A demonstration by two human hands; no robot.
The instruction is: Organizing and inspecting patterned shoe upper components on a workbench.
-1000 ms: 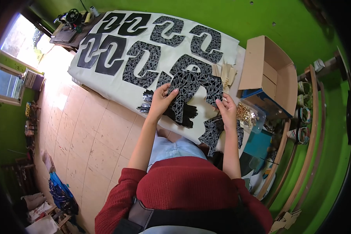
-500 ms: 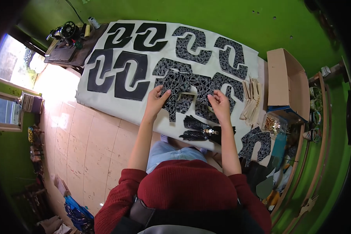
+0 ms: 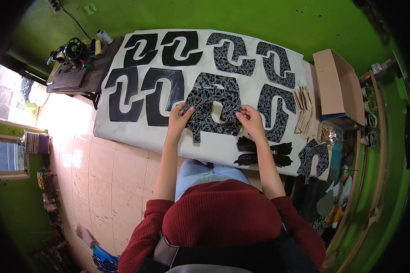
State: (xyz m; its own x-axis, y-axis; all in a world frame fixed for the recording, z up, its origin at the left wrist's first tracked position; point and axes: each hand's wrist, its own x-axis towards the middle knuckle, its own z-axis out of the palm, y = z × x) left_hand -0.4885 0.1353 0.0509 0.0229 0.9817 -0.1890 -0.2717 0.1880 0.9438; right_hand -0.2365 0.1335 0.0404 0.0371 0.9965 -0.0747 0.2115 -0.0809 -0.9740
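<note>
A black crackle-patterned cut piece (image 3: 214, 107) lies flat near the middle of the white-covered table (image 3: 136, 132), with the left hand (image 3: 180, 117) pinching its near left edge and the right hand (image 3: 248, 118) grasping its near right edge, fingers bent down onto the material. To lay it well, I would keep both grips even and smooth it flat, square with the plain black pieces (image 3: 146, 95) to the left and the patterned ones (image 3: 273, 68) far right. It should also stay off the black strips (image 3: 259, 152) lying just near the right hand.
</note>
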